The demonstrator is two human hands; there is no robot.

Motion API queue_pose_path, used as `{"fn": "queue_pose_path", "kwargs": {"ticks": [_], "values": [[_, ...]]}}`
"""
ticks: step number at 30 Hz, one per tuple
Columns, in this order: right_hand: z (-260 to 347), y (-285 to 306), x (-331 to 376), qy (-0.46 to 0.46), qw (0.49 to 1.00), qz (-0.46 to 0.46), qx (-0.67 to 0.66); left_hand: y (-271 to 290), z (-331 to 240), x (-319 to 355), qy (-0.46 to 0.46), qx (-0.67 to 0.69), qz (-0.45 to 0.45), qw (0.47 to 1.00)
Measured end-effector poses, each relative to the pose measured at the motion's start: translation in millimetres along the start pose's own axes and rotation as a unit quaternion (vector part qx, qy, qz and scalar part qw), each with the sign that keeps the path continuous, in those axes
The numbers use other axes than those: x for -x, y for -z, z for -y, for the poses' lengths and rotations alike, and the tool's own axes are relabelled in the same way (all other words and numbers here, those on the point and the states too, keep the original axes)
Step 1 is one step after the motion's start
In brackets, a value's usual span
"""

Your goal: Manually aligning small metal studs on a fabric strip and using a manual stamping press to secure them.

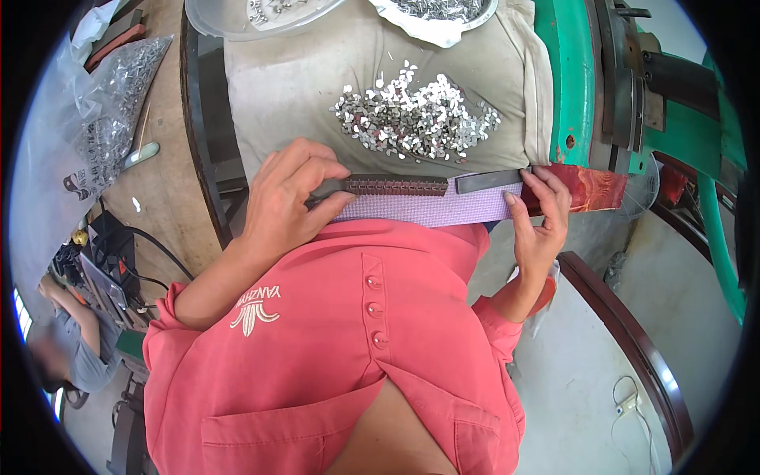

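Cloth-covered bench [301, 87] — strip [400, 187] between hands

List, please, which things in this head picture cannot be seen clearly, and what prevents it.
- Left hand: its fingertips curl over the dark ridged strip, hiding that end.
- Right hand: covers where the dark bar meets the red-brown block.
- Small silver pieces: too small to tell their shape.
- Clear tray: cut by the top edge.
- Purple pad: its near edge is hidden by the pink shirt.
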State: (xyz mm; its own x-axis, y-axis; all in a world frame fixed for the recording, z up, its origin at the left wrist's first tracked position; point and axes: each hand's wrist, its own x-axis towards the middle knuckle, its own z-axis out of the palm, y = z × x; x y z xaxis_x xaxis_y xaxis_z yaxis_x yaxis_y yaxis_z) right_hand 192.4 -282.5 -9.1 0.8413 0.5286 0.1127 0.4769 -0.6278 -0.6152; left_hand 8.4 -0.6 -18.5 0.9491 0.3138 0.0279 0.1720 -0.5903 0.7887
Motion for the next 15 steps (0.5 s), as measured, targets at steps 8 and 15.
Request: {"fn": "queue_pose_path", "kwargs": {"ticks": [8,15], "values": [[6.9,-5.9,-5.6,0.024,0.999,0.014,0.03,-1.2,0.3,1.0,0.012,0.015,-0.007,1.0],[2.6,0.0,-6.2,0.031,0.998,0.043,0.02,-2.4,1.2,1.6,0.008,0.012,-0.009,1.0]]}}
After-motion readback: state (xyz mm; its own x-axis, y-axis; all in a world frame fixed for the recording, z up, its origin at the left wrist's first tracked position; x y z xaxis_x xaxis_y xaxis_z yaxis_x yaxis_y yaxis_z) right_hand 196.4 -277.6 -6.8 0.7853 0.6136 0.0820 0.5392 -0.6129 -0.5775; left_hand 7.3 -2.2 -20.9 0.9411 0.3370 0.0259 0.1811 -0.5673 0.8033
